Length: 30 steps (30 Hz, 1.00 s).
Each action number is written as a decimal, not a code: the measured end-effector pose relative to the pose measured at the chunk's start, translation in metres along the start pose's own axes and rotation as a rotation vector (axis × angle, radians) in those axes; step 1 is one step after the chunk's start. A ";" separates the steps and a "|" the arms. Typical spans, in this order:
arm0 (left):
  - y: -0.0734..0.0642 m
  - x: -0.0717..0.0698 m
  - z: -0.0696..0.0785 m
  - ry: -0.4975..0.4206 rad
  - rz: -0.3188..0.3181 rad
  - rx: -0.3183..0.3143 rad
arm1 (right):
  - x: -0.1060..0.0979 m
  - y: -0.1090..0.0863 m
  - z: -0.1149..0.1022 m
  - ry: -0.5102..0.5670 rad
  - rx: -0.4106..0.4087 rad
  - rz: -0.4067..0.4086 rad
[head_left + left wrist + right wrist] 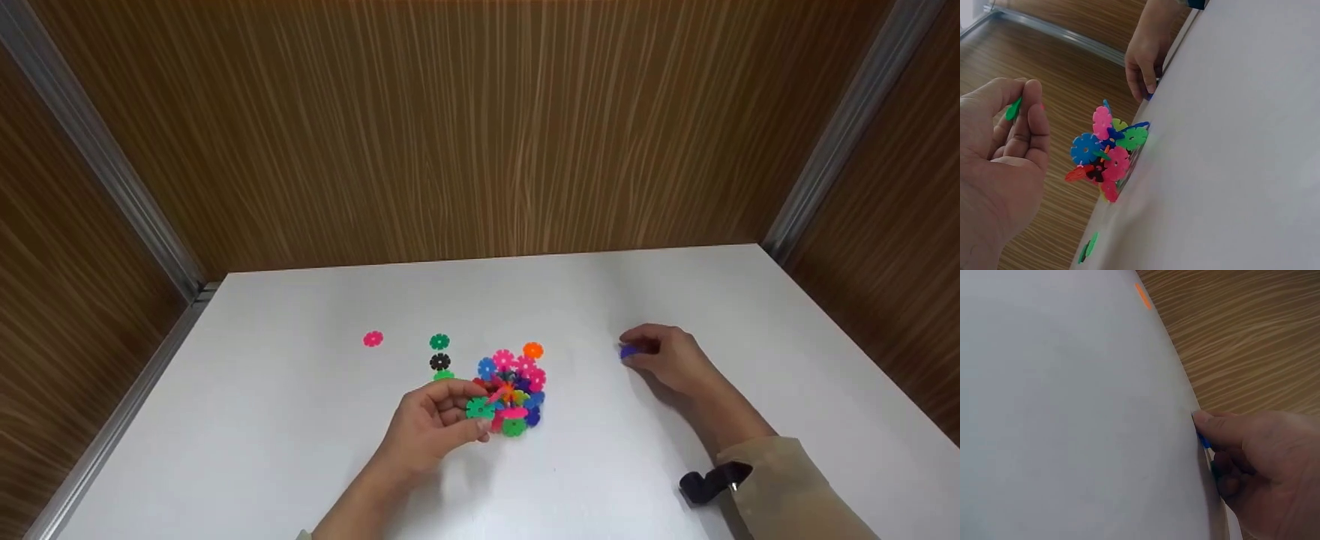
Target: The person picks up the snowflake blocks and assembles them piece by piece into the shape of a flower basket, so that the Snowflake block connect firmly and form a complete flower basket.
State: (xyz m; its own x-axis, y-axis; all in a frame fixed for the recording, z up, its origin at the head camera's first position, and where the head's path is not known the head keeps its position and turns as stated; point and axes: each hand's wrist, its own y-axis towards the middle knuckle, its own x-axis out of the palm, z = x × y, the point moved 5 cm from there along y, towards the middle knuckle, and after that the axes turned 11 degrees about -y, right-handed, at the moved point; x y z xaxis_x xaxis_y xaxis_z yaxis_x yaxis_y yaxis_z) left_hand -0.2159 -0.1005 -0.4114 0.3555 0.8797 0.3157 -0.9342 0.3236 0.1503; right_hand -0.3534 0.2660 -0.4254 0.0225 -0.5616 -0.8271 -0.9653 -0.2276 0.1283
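Observation:
My left hand (435,427) pinches a green flower-shaped disc (481,409) between thumb and fingers. In the left wrist view the same disc (1013,109) shows edge-on, with a speck of pink by the fingertips. Beyond that hand, apart from it, a many-coloured cluster of joined flower discs (1107,152) stands on the table. Off to the right, my right hand (671,360) pinches a blue flower disc (628,351) low at the tabletop. Its fingers cover most of that disc (1203,440) in the right wrist view.
Loose discs lie on the white table (262,420): a pink one (373,339), a dark green one (439,341), a black one (439,361) and a light green one (444,375). An orange disc (533,350) sits at the cluster's far side. Wood-grain panels (480,135) surround the table.

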 end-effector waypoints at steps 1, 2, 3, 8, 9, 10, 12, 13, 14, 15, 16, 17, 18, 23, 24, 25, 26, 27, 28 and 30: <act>0.000 0.000 0.000 0.000 0.000 -0.002 | 0.001 -0.001 -0.002 0.014 -0.006 -0.001; 0.000 0.001 0.000 0.001 0.002 -0.005 | 0.002 -0.003 -0.006 0.047 -0.009 -0.005; 0.000 0.001 0.000 0.000 0.003 -0.010 | 0.003 -0.006 -0.010 0.086 -0.015 -0.010; -0.001 0.003 0.001 -0.011 0.005 -0.033 | 0.008 -0.020 -0.059 0.331 -0.030 -0.086; -0.002 0.004 0.002 -0.013 0.006 -0.038 | 0.009 -0.024 -0.073 0.360 -0.052 -0.109; -0.002 0.004 0.002 -0.015 0.005 -0.042 | 0.011 -0.028 -0.088 0.387 -0.073 -0.138; -0.003 0.004 0.003 -0.016 0.006 -0.046 | 0.016 -0.036 -0.116 0.445 -0.146 -0.201; -0.003 0.005 0.003 -0.014 0.005 -0.046 | 0.020 -0.041 -0.129 0.475 -0.180 -0.230; -0.003 0.005 0.004 -0.012 0.004 -0.044 | 0.023 -0.044 -0.140 0.507 -0.208 -0.255; -0.004 0.005 0.004 -0.005 0.003 -0.040 | 0.027 -0.048 -0.149 0.537 -0.228 -0.275; -0.004 0.005 0.005 0.002 0.001 -0.035 | 0.031 -0.050 -0.156 0.564 -0.242 -0.288; -0.004 0.005 0.005 0.012 -0.002 -0.028 | 0.034 -0.053 -0.162 0.589 -0.253 -0.295; -0.005 0.005 0.005 0.019 -0.006 -0.022 | 0.037 -0.055 -0.166 0.609 -0.257 -0.294; -0.007 0.007 0.005 0.035 -0.029 0.005 | 0.050 -0.062 -0.173 0.675 -0.257 -0.296; -0.007 0.007 0.005 0.038 -0.031 0.009 | 0.051 -0.062 -0.173 0.690 -0.257 -0.297; -0.008 0.007 0.005 0.043 -0.031 0.015 | 0.051 -0.063 -0.173 0.704 -0.260 -0.298; -0.009 0.006 0.005 0.049 -0.032 0.019 | 0.052 -0.064 -0.172 0.718 -0.266 -0.300; -0.009 0.006 0.006 0.055 -0.031 0.022 | 0.052 -0.064 -0.172 0.728 -0.272 -0.302; -0.009 0.006 0.005 0.062 -0.029 0.023 | 0.052 -0.065 -0.171 0.734 -0.280 -0.304; -0.010 0.005 0.004 0.077 -0.024 0.020 | 0.052 -0.065 -0.171 0.723 -0.297 -0.311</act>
State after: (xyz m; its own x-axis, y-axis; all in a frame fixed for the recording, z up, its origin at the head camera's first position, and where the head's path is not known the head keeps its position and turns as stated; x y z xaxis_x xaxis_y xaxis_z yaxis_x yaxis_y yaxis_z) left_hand -0.2047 -0.1006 -0.4070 0.3738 0.8961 0.2392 -0.9244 0.3387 0.1757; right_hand -0.2451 0.1151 -0.3833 0.5351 -0.7869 -0.3073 -0.7812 -0.5994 0.1746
